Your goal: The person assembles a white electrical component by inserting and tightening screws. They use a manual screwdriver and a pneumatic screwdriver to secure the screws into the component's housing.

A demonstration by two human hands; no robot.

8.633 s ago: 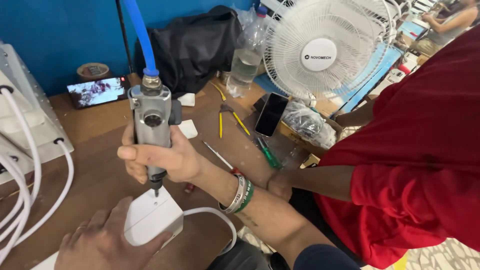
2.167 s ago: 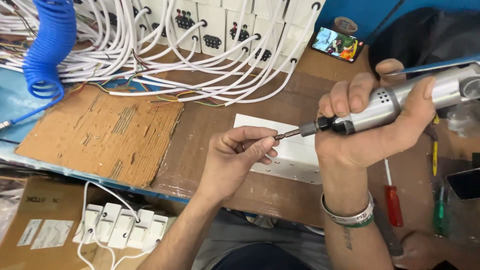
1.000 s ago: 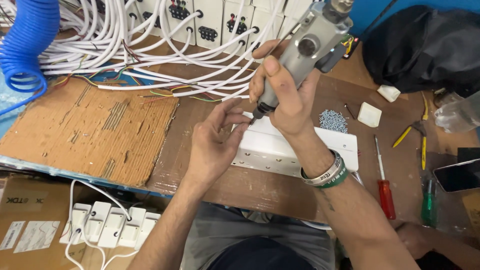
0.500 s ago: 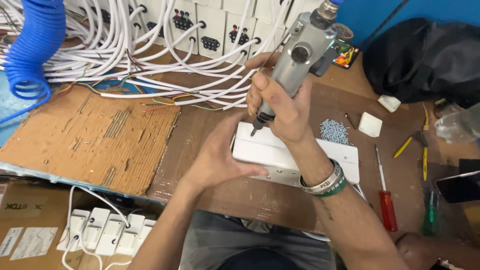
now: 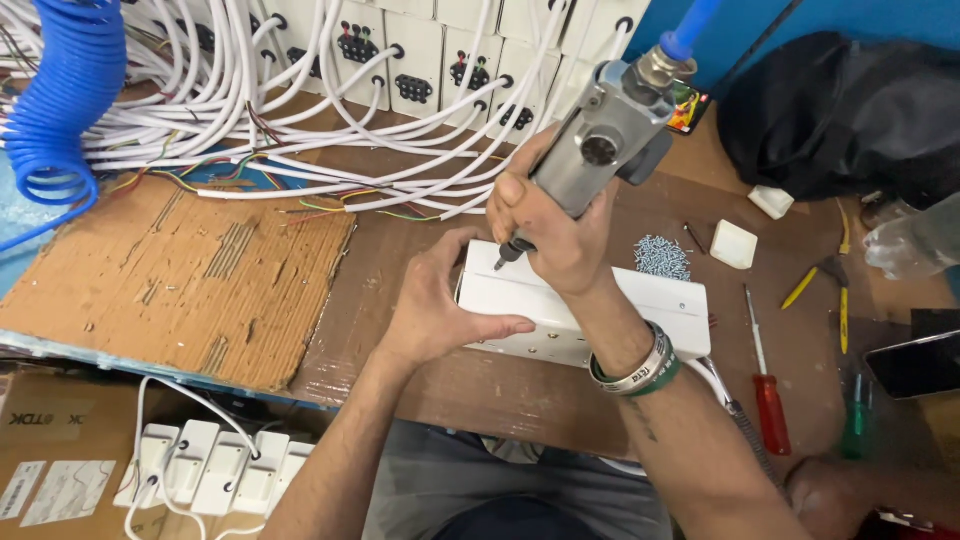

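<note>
My right hand (image 5: 553, 232) grips a grey pneumatic screwdriver (image 5: 600, 140) with a blue air hose at its top. Its bit points down at the left end of a long white extension box (image 5: 655, 300) lying on the brown workbench. My left hand (image 5: 437, 305) clasps the box's left end, thumb along the front face, fingers on the top edge. A small pile of silver screws (image 5: 662, 256) lies just behind the box.
Many white socket boxes with white cables (image 5: 380, 70) crowd the back. A coiled blue air hose (image 5: 62, 110) hangs at far left, a cardboard sheet (image 5: 170, 275) lies left. Red screwdriver (image 5: 766, 385), green screwdriver (image 5: 855, 420), yellow-handled tools (image 5: 842, 300), phone (image 5: 915, 365) and a black bag (image 5: 840, 110) sit right.
The screwdriver went from lying sideways with my left fingers at its bit to upright over the box's left end. My left hand moved onto the box and now clasps it.
</note>
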